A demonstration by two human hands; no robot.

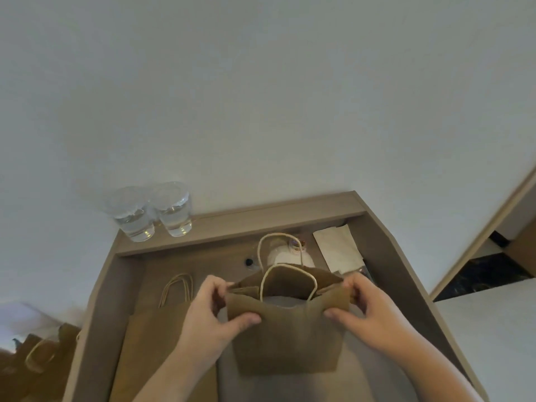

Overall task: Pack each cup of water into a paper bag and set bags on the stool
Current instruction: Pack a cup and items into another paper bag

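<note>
Both hands pinch the open paper bag by its rim: the left grip closed on its left edge, the right grip closed on its right edge, holding the mouth apart. Beyond the left grip, two cups of water stand touching on the bench ledge. One flat bag lies just left of the held one.

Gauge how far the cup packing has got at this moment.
Done: bags at lower left look already set aside. In hand: left hand and right hand spread a paper bag open. Left: two cups of water wait unpacked on the ledge.
</note>
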